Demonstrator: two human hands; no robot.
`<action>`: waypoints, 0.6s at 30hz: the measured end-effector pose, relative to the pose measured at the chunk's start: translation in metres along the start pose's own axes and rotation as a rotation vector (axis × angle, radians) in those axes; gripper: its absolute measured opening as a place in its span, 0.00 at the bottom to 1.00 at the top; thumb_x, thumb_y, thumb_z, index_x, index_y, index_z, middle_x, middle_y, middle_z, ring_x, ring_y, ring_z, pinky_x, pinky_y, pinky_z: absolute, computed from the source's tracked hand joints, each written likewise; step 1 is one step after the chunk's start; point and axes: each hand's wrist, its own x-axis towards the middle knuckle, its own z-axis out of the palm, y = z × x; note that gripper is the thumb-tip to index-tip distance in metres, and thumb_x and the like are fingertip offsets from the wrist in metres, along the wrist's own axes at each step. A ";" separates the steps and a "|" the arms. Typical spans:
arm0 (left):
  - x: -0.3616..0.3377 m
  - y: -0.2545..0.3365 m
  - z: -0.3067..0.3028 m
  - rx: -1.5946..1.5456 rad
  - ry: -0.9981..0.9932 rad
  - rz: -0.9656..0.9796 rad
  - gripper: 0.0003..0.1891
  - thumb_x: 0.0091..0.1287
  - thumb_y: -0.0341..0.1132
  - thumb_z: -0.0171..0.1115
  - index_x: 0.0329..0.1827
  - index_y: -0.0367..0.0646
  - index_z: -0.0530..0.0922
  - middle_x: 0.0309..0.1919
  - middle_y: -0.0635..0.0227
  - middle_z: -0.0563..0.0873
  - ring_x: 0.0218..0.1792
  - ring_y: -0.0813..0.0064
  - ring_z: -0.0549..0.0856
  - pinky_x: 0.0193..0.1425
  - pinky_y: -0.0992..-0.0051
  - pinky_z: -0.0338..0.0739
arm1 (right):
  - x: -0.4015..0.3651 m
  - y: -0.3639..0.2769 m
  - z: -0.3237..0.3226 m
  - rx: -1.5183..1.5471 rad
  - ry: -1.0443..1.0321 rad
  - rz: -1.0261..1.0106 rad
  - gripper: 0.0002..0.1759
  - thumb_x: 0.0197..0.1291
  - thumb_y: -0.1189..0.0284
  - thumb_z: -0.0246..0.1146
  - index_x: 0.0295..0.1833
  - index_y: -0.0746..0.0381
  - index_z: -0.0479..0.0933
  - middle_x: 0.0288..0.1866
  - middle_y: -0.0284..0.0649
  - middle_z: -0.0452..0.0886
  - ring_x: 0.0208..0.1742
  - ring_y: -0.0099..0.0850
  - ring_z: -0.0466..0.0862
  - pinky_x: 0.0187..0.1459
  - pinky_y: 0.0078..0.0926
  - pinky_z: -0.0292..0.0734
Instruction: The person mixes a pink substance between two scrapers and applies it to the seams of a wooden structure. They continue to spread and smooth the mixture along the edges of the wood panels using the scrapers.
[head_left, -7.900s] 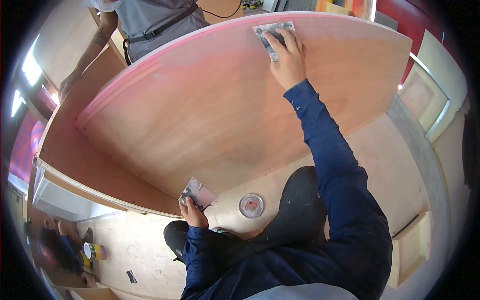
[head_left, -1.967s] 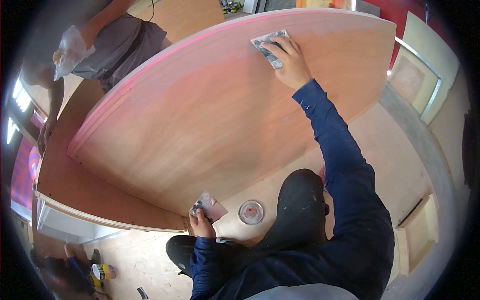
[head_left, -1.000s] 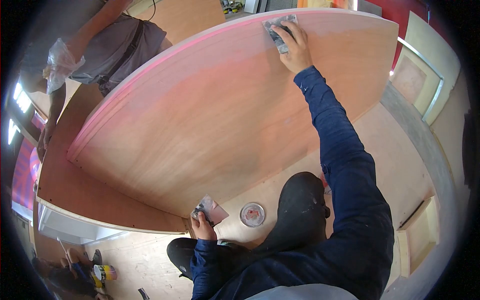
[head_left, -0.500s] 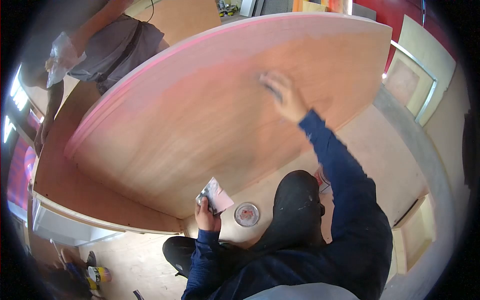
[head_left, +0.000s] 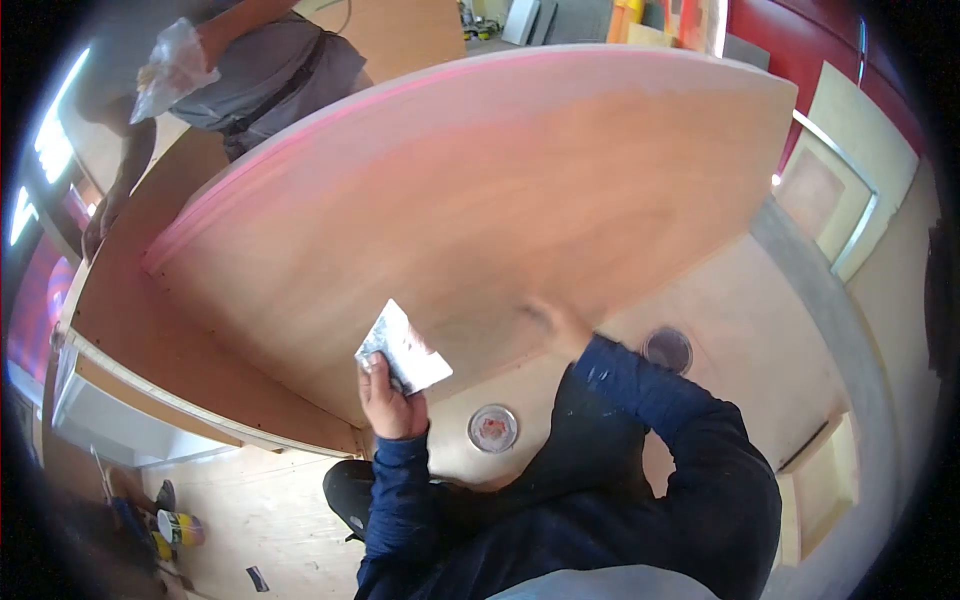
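My left hand (head_left: 390,400) grips a thin, square metallic plate (head_left: 418,358) with grey smudges and a pale pink patch, held in front of the wooden panel. My right hand (head_left: 566,328) is smeared by motion near the lower edge of the large curved panel (head_left: 600,170). Its fingers are bent around something dark and flat that I cannot make out. Pink and grey smears spread over the panel's upper left. A round tin lid (head_left: 493,429) with reddish residue lies between my knees. Beside my right forearm is a dark round can (head_left: 667,352).
Behind the panel stands another person (head_left: 290,85), a clear plastic bag (head_left: 172,72) around one hand. A wooden side board (head_left: 210,385) curves along the left. At lower left is a yellow-and-white bucket (head_left: 180,528). Framed boards (head_left: 825,190) lean at the right.
My right hand has swept down the panel from its upper middle to its lower edge. My left hand has risen slightly leftward with the plate. The dark can has come into fuller view.
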 end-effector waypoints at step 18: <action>-0.034 0.027 -0.112 0.435 0.105 -0.218 0.11 0.76 0.31 0.49 0.57 0.38 0.73 0.50 0.65 0.83 0.49 0.72 0.83 0.56 0.70 0.78 | 0.251 -0.111 -0.182 -0.696 1.067 0.016 0.24 0.54 0.70 0.56 0.60 0.54 0.72 0.59 0.46 0.73 0.61 0.47 0.73 0.60 0.50 0.67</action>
